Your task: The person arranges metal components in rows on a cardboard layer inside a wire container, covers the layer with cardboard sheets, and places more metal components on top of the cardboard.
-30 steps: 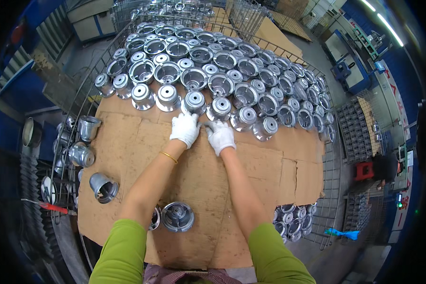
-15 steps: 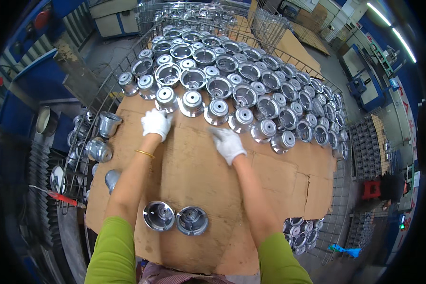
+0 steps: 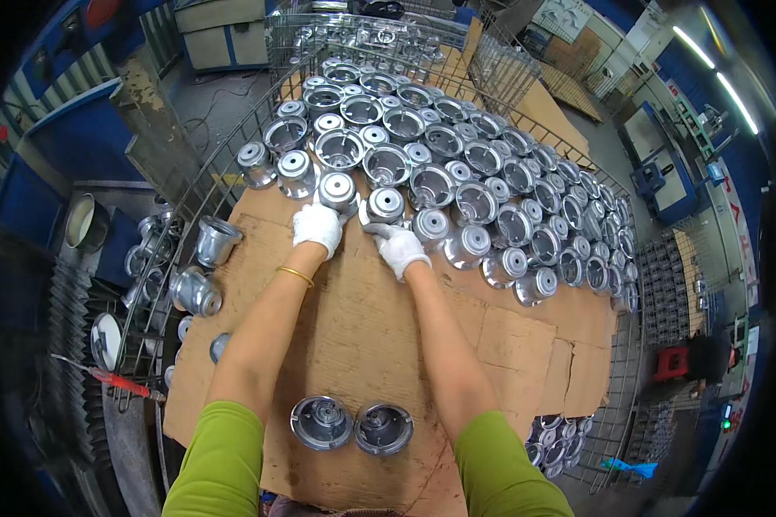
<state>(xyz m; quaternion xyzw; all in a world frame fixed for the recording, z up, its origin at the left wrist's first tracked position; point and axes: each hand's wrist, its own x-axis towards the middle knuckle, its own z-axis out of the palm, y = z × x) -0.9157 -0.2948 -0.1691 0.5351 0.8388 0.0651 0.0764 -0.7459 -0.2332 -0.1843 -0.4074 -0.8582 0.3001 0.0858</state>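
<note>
My gloved left hand is closed on the rim of a shiny metal cup, which stands upside down in the front row. Just to its right, my gloved right hand has its fingers around the lower edge of another upturned metal cup. Both cups have a round stepped base with a hole in the middle. Behind them, rows of similar cups, some mouth up like this open cup, fill the far part of the cardboard sheet. Nearer me, two cups sit mouth up side by side.
A wire cage surrounds the cardboard. More metal cups lie on their sides at the left, such as this tilted one. A red-handled tool lies at the lower left. Below the cardboard's right edge are stacked cups.
Both hands have reached the front row and taken hold of a cup each; half a second ago the right hand was apart from the cups. The whole view has shifted slightly.
</note>
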